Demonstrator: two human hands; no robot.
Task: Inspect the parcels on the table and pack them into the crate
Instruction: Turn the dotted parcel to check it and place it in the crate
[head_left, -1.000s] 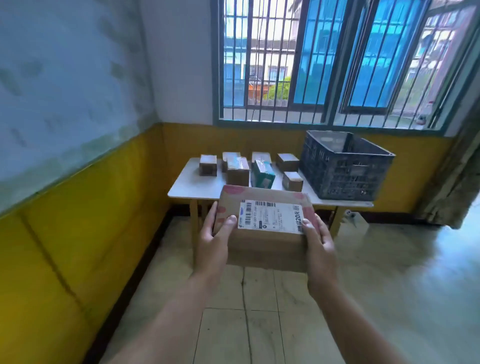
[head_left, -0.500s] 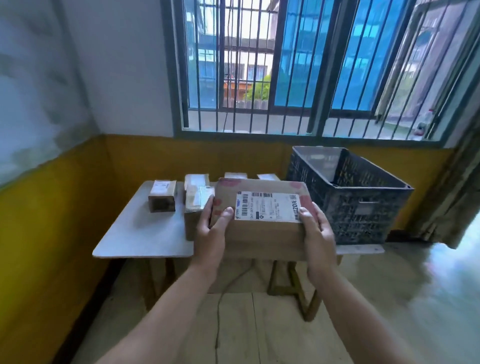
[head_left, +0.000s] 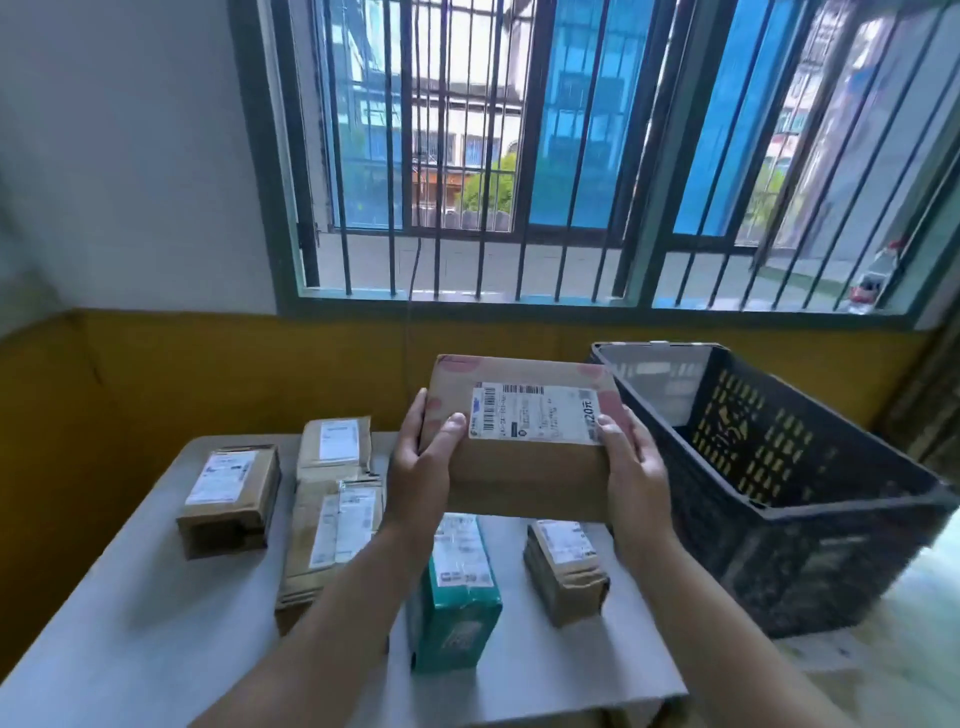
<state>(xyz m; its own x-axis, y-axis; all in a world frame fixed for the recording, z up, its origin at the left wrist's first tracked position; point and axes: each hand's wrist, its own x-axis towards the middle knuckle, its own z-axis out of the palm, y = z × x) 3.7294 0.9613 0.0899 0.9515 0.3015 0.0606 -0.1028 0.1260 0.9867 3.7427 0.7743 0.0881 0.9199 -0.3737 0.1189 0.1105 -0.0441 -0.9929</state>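
Observation:
I hold a brown cardboard parcel (head_left: 524, 473) with a white barcode label above the table, label facing up. My left hand (head_left: 421, 467) grips its left end, thumb on top. My right hand (head_left: 631, 460) grips its right end the same way. A black slatted plastic crate (head_left: 769, 467) stands on the table's right side, just right of the held parcel, and looks empty. On the white table (head_left: 135, 613) below lie several more parcels: a small brown box (head_left: 228, 499), a taller brown box (head_left: 335, 444), a flat brown parcel (head_left: 332, 540), a teal box (head_left: 457, 587) and a small brown parcel (head_left: 566, 571).
A yellow and white wall and a barred window (head_left: 519, 156) stand behind the table. The table's near edge runs along the bottom of the view, with tiled floor (head_left: 893, 649) to the right of the crate.
I have walked from the room's middle up to the table carrying the parcel in both hands. The table, parcels and crate now lie right beneath and beside my hands.

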